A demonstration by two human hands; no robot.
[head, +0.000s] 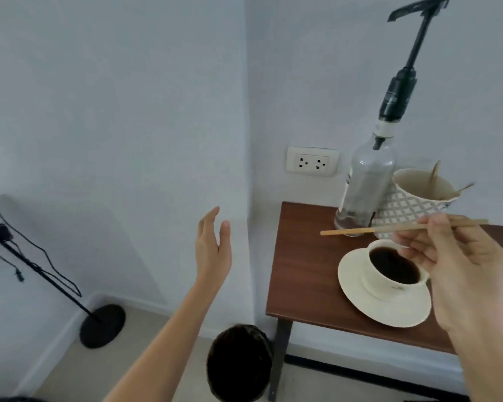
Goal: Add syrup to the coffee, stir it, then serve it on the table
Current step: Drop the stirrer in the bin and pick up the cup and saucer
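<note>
A cream cup of black coffee stands on a cream saucer on the small brown table. Behind it rises a nearly empty clear syrup bottle with a tall black pump. My right hand holds a wooden stir stick level above the cup, its tip pointing left. Off the table's left side, my left hand hangs in the air with fingers apart, holding nothing.
A patterned paper cup with more wooden sticks stands behind the coffee. A dark waste bin sits on the floor by the table leg. A black stand with cables is at the left. A wall socket is behind the table.
</note>
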